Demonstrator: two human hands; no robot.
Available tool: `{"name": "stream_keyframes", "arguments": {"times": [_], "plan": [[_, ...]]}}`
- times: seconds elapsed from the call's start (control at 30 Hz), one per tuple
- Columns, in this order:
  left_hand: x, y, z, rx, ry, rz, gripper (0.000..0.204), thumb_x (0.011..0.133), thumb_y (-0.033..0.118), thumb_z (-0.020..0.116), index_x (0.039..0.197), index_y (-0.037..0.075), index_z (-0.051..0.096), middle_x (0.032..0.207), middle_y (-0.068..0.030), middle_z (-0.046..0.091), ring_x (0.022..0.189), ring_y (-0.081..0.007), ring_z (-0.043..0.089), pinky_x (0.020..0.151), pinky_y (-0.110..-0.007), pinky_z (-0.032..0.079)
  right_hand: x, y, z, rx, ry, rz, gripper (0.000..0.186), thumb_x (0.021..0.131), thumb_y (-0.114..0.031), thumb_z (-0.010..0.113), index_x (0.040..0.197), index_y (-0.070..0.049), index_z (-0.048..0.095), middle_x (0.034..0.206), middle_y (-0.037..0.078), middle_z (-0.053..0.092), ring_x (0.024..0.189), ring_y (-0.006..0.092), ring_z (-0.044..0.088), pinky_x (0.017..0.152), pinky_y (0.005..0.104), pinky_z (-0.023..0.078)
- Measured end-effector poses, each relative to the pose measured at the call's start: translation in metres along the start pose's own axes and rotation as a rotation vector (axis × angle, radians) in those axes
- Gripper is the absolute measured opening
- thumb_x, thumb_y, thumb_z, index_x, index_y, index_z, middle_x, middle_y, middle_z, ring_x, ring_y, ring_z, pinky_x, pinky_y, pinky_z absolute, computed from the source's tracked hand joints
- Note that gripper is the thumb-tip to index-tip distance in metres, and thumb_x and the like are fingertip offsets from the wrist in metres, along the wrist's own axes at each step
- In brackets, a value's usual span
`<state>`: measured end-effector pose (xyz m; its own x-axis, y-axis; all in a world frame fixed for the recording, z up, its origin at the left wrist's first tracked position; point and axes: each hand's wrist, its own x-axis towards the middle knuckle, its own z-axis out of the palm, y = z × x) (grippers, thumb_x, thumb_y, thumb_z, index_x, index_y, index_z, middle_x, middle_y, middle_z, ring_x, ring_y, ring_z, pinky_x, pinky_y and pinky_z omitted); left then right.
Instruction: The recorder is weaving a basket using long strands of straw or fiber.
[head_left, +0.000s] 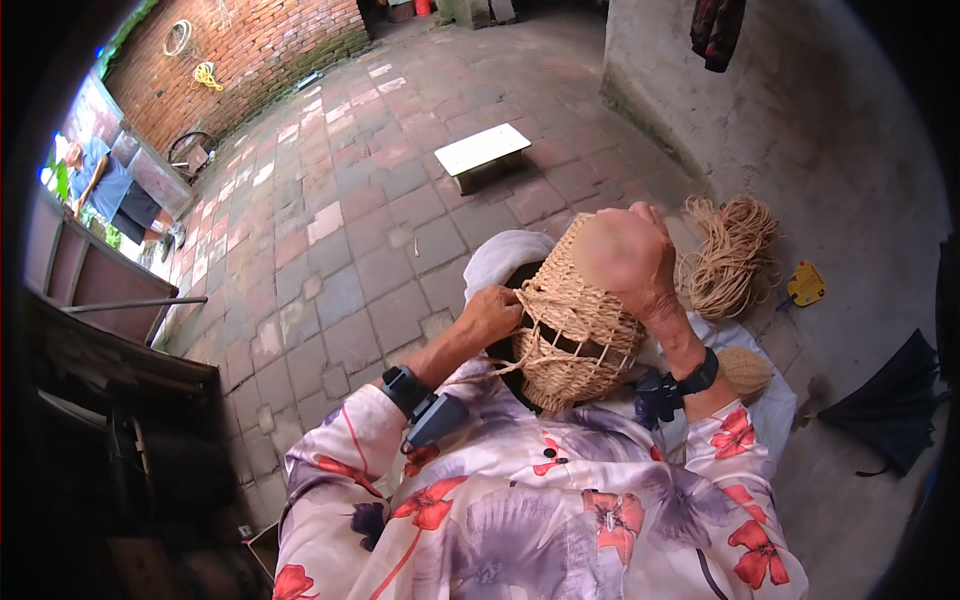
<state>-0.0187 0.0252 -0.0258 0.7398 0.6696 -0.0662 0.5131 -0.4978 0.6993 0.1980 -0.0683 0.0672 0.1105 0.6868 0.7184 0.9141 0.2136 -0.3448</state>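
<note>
A tan woven straw basket lies tilted in my lap over a dark round form, with a loose cord trailing at its left. My left hand has its fingers closed on cord at the basket's left side. Raised at the basket's upper right, my right hand has bent fingertips showing; a blurred patch covers much of it, so what it holds is hidden. A coil of tan cord sits to the right, above a tan ball. A white cloth shows behind the basket.
A low white-topped stool stands on the paving ahead. A person in blue is at the far left by an opening. A yellow tool and dark umbrella lie right, beside a concrete wall. Dark furniture is at left.
</note>
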Motion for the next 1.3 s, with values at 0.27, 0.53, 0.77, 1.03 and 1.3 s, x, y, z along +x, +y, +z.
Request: {"name": "stream_keyframes", "arguments": {"times": [0.27,0.53,0.77,1.03,1.3], "plan": [[-0.034,0.067,-0.036,-0.798,-0.208,-0.174,0.016,0.097,0.02,0.055,0.094,0.006,0.061,0.066,0.0012,0.059,0.057,-0.0057,0.054,0.052,-0.02,0.043,0.013,0.03,0.007,0.238,-0.104,0.224,0.027,0.085,-0.029,0.064,0.095,-0.004,0.065,0.093,0.013,0.063,0.089,0.0306,0.061,0.08,0.0408,0.048],[-0.039,0.047,-0.038,-0.737,-0.169,-0.125,0.02,0.095,0.021,0.055,0.092,0.003,0.064,0.066,-0.0019,0.061,0.058,-0.0099,0.057,0.052,-0.023,0.046,0.012,0.027,0.03,0.109,-0.254,0.169,0.034,0.087,-0.037,0.06,0.094,-0.004,0.067,0.092,0.013,0.068,0.089,0.0319,0.06,0.079,0.0426,0.048],[-0.069,-0.156,-0.106,0.349,0.678,-0.141,0.012,0.083,0.007,0.05,0.091,0.007,0.06,0.077,-0.0185,0.064,0.071,-0.0372,0.064,0.06,-0.046,0.049,0.006,0.029,0.025,0.101,-0.194,0.148,0.032,0.087,-0.035,0.061,0.092,-0.004,0.066,0.088,0.013,0.067,0.086,0.0314,0.06,0.078,0.0417,0.048],[-0.111,-0.185,-0.156,0.453,0.679,-0.521,0.028,0.079,0.016,0.065,0.106,0.008,0.065,0.111,-0.0122,0.066,0.1,-0.0312,0.063,0.083,-0.04,0.05,0.005,0.027,0.024,0.108,-0.206,0.162,0.031,0.087,-0.033,0.06,0.095,-0.003,0.066,0.092,0.014,0.067,0.088,0.032,0.06,0.08,0.0409,0.047],[-0.058,0.036,-0.059,-0.266,0.017,0.008,0.023,0.089,0.023,0.063,0.096,0.001,0.067,0.078,-0.0085,0.064,0.067,-0.0136,0.055,0.062,-0.031,0.047,0.003,0.019,0.021,0.098,-0.229,0.213,0.031,0.085,-0.028,0.06,0.099,0.0,0.065,0.096,0.016,0.067,0.092,0.0319,0.06,0.082,0.0391,0.047]]}}
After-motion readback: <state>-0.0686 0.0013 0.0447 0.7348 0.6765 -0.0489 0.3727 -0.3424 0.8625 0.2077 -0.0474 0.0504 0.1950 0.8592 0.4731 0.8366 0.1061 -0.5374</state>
